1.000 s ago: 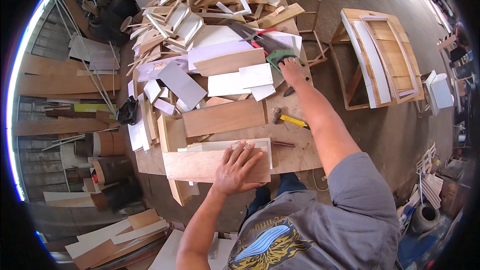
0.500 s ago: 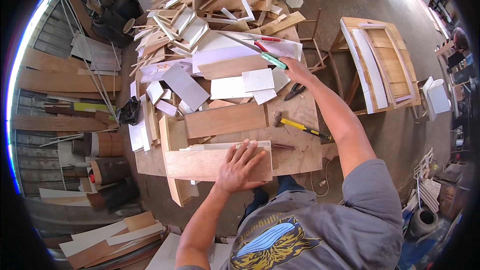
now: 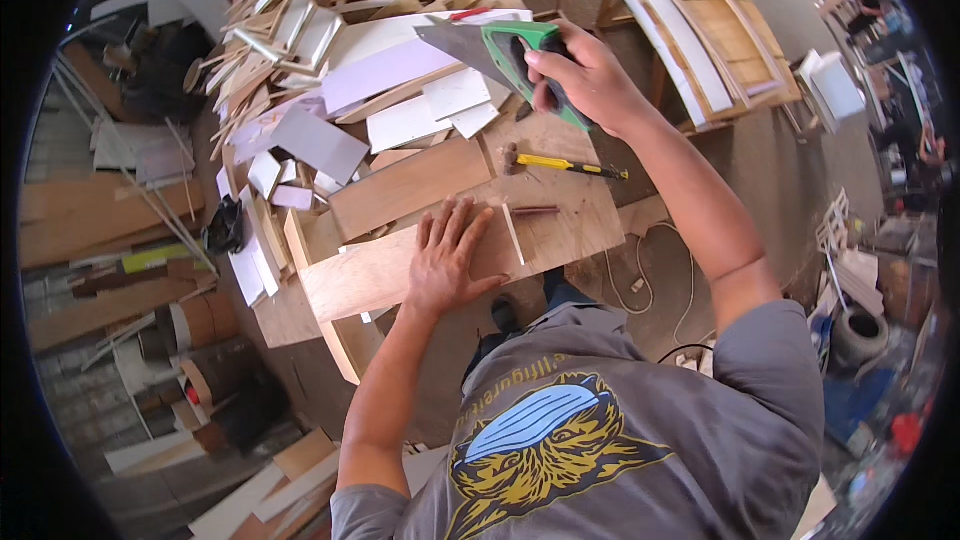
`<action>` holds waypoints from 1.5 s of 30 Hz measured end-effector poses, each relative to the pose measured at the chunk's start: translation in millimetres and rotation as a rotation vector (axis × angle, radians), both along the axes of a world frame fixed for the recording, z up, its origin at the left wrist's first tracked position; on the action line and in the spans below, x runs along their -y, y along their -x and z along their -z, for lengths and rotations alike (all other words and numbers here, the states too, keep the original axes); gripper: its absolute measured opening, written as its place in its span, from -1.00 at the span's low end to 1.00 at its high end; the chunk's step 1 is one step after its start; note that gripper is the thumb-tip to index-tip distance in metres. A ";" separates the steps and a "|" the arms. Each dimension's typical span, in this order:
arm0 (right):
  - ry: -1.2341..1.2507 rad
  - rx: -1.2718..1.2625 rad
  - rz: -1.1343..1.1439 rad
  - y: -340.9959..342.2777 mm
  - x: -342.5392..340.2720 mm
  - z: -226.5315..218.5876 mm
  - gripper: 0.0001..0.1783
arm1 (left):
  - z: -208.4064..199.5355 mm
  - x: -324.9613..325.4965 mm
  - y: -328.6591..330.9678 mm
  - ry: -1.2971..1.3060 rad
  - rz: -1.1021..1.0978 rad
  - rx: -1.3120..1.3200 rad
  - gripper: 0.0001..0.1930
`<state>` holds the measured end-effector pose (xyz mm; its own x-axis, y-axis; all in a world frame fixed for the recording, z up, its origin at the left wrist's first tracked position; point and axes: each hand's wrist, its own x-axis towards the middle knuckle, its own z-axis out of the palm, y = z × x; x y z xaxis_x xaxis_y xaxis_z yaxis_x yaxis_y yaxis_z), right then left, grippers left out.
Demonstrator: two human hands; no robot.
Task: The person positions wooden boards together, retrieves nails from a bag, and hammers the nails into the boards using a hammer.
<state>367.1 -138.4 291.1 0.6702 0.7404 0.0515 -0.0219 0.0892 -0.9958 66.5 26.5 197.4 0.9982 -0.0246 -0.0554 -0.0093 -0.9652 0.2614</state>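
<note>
My right hand (image 3: 590, 80) grips the green and black handle of a handsaw (image 3: 508, 45), held up over the far right part of the workbench. Its blade points to the left. Flat on a light wooden board (image 3: 365, 268) at the near edge rests my left hand (image 3: 447, 258), fingers spread. That board belongs to a box-like wooden piece whose end panel (image 3: 345, 352) juts past the bench edge. Beyond it lies a brown plank (image 3: 410, 190). A yellow and black hammer (image 3: 562, 164) lies to the right of the plank, with a dark reddish stick (image 3: 535, 211) nearer to me.
The plywood workbench (image 3: 575, 220) carries a heap of wood offcuts (image 3: 300, 35) at the far left and several white panels (image 3: 405, 123). A smaller wooden table (image 3: 735, 35) with frames stands at the far right. A pale cable (image 3: 650, 280) loops on the floor.
My right hand has lifted the handsaw from among the boards and brought it nearer, turning its handle upright. My left hand stays flat on the board. The whole view has shifted and tilted.
</note>
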 end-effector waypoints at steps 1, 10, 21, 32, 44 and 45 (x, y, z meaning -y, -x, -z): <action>0.025 -0.048 0.015 15.6 19.3 -14.9 -0.81 | -0.8 0.6 -0.2 -0.003 -0.015 0.006 0.13; 0.398 0.123 0.160 132.8 102.6 -76.4 -0.70 | 7.1 0.9 0.3 -0.016 0.021 0.088 0.11; 0.609 0.172 0.028 167.5 81.5 -68.2 -0.60 | 11.9 1.1 5.1 -0.040 0.079 0.167 0.08; 0.618 0.048 0.067 177.5 33.5 -41.1 -0.62 | 11.6 -1.3 7.2 -0.020 0.061 0.175 0.06; 0.518 0.152 0.137 165.9 -17.0 -3.8 -0.55 | 19.4 -3.9 6.9 -0.026 0.070 0.259 0.08; 0.505 0.193 0.127 165.1 -18.8 -3.4 -0.55 | 20.1 -5.4 7.1 -0.043 0.073 0.278 0.08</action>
<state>202.0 -119.6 294.5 0.7696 0.6186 -0.1583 0.1448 -0.4106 -0.9002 59.5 31.9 177.4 0.9709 -0.1001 0.2176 -0.1442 -0.9696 0.1976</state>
